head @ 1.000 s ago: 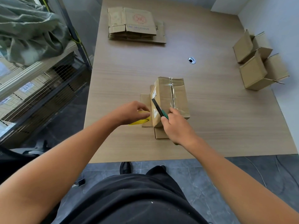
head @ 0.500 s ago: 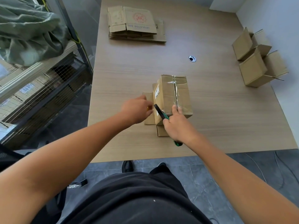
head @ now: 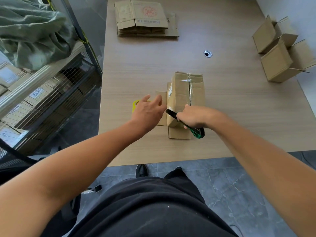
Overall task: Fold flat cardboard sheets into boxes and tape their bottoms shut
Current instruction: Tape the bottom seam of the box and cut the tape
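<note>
Your brown cardboard box stands just above the centre of the frame, folded up and turned bottom-side up on the pale wooden table, its open flaps splayed flat around its base. A strip of clear shiny tape runs along the bottom seam, so the folding and taping of this one look all but finished. What seems left is parting the tape at the near end.

Your right hand is curled tight round a black-and-green utility knife, with the dark tip angled up and left against the box's near corner. Your left hand, to the left of the box, has its fingers spread and straight and grips nothing. It hovers over a yellow plastic object, probably the tape roll or dispenser. You cannot tell whether it touches it.

At the right edge of the frame lie two assembled brown boxes with their top flaps open: finished work, by the look of them. At the top centre a stack of flat printed cardboard sheets waits unfolded, so most of the job lies ahead of you.
</note>
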Demonstrator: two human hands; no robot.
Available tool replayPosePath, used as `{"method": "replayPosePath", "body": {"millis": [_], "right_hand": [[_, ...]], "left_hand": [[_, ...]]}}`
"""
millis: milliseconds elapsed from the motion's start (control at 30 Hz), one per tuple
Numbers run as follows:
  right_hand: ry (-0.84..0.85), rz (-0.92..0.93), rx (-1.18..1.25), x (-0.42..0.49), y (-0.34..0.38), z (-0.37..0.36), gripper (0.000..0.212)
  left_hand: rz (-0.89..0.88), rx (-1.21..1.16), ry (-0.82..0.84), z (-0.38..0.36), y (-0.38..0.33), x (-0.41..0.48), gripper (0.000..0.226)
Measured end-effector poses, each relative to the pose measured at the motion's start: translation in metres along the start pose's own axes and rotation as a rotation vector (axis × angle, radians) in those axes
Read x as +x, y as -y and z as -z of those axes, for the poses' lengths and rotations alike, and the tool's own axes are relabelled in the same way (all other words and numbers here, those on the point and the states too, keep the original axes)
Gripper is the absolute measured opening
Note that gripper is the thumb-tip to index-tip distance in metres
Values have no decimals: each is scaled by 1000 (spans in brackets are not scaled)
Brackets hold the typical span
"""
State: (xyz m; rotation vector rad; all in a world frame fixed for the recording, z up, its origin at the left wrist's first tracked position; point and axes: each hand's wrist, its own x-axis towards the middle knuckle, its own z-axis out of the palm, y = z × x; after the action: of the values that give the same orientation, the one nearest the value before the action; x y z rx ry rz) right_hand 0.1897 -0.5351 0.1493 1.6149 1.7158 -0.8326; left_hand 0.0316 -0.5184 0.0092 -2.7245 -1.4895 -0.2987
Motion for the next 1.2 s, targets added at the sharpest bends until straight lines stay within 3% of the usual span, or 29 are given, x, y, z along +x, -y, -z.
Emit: {"method": "replayPosePath", "body": {"millis": [100, 200, 267, 433, 600, 700, 867, 1100, 1200], "right_hand": [[-35, -43, 24, 2, -4, -3, 25], [-151, -100, 43, 23, -12, -40, 51], [-236, -77, 107, 34, -15, -68, 51], [-588, 70, 321, 49, -23, -109, 47], [-972, 197, 239, 55, -15, -152, 38], [-946, 302, 269, 69, 3, -168, 42], [-613, 319, 380, 125, 41, -178, 34], [-710, 274, 253, 178, 64, -194, 35], [-738, 247, 208, 188, 67, -195, 42]], "left_hand": [[67, -59, -9, -3, -3, -2, 7], [119, -150, -46, -3, -2, -11, 7], [151, -208, -69, -1, 4, -20, 6], [274, -251, 29, -8, 27, -46, 13], [312, -8, 207, -36, 57, -89, 16], [279, 81, 222, -48, 61, -115, 10], [269, 73, 186, -66, 57, -139, 16], [380, -53, -3, -96, 52, -160, 5], [390, -19, -76, -107, 49, -168, 19]]}}
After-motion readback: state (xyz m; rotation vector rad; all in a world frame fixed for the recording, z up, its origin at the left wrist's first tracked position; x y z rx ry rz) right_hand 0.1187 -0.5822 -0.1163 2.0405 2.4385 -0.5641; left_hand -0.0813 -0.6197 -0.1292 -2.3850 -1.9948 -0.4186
